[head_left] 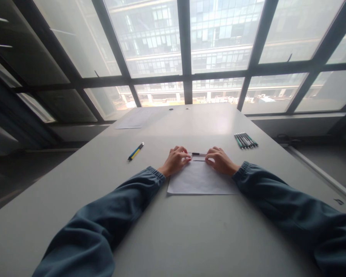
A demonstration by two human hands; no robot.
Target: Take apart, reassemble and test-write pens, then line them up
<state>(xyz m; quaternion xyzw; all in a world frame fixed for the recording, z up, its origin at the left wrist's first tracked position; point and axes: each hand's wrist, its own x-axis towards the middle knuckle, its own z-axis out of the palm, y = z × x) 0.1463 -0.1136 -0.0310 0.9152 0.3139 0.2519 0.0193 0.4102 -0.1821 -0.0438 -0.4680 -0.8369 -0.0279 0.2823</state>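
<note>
My left hand [177, 159] and my right hand [220, 159] rest at the far part of a white sheet of paper [200, 181], facing each other. Between them lies a pen [198, 154] with a pale barrel and a black section. The fingertips of my left hand are pinched at its left end, and those of my right hand close around its right end. Just nearer to me, a thin dark rod [199, 160], like a pen refill, runs to my right fingertips. My fingers hide the ends of both.
To the left lie a blue pen and a yellow pen [136, 151] side by side. A row of several dark and green pens [246, 141] lies to the right. More paper [132, 120] is at the far left of the white table [196, 231], before large windows.
</note>
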